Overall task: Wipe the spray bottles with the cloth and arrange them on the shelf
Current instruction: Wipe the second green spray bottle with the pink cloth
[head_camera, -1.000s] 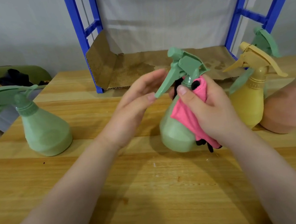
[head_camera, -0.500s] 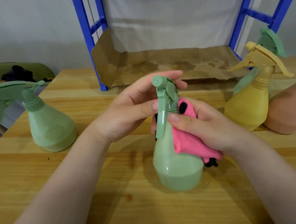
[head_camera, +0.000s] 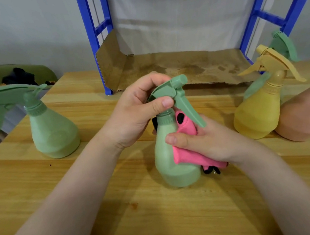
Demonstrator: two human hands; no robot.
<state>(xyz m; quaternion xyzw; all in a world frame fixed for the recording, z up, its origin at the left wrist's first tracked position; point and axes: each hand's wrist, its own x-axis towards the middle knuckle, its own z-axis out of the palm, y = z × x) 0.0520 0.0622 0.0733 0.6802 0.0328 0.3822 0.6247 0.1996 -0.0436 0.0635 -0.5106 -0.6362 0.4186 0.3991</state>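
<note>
Near the middle of the wooden tabletop [head_camera: 40, 196], a pale green plastic spray bottle [head_camera: 171, 155] is now standing upright, its trigger turned from facing the person toward their right. The left hand [head_camera: 135, 114] is pinching its nozzle head; the right hand [head_camera: 204, 142], fingers curled, is pressing a pink cloth [head_camera: 184, 153] against its side. Wiping is probably still under way, with the cardboard-lined blue metal shelf [head_camera: 162, 69] still holding no bottles.

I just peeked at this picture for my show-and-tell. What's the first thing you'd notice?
Right in the middle, a green spray bottle stands on the wooden table, with the left hand gripping its trigger head and the right hand pressing a bright pink cloth against its side. Next, a yellow bottle on the right and blue shelf posts behind.
</note>
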